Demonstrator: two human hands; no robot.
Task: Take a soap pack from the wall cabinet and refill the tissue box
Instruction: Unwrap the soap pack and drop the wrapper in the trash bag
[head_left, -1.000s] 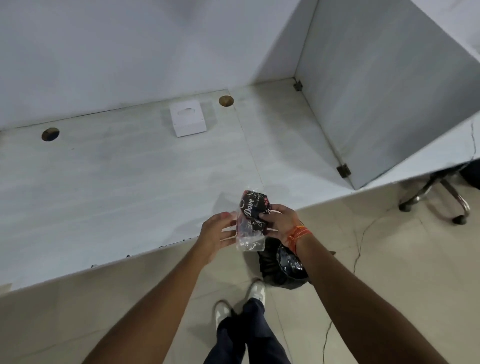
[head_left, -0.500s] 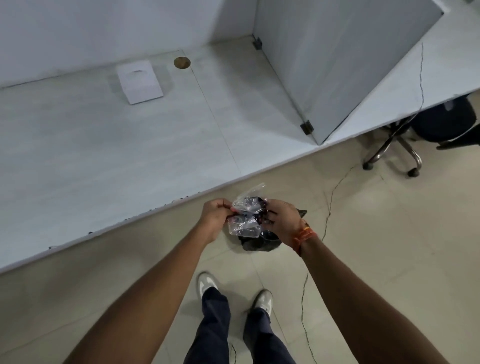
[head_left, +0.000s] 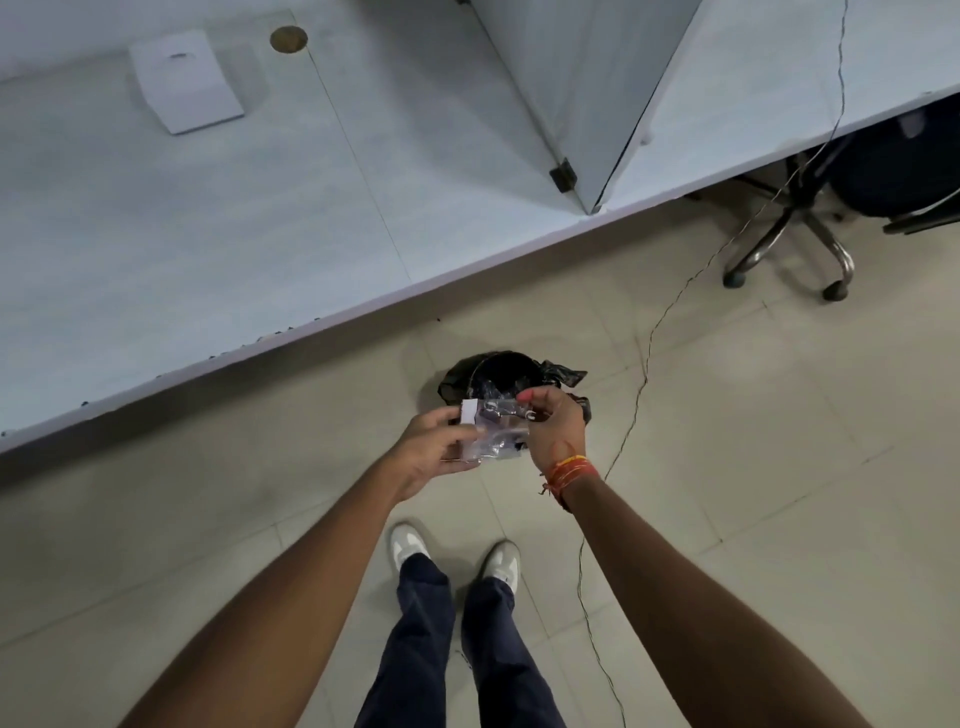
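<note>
The soap pack (head_left: 496, 428) is a clear crinkled plastic wrapper with dark print, and a white block shows at its left end. My left hand (head_left: 434, 452) grips that white end. My right hand (head_left: 553, 428) pinches the wrapper's top right edge. Both hold it over the floor, just above a bin with a black liner (head_left: 506, 374). The white tissue box (head_left: 184, 78) stands far off on the desk (head_left: 208, 234) at the upper left, its slot facing up.
A grey partition panel (head_left: 566, 78) stands on the desk at the upper right. An office chair base (head_left: 795, 249) is under the desk to the right. A thin cable (head_left: 644, 364) trails over the tiled floor. My two shoes (head_left: 452, 556) are below the hands.
The view has tilted down toward the floor and bin. The pack went from upright in my right hand to held by both hands, and a white block now shows at its left end.
</note>
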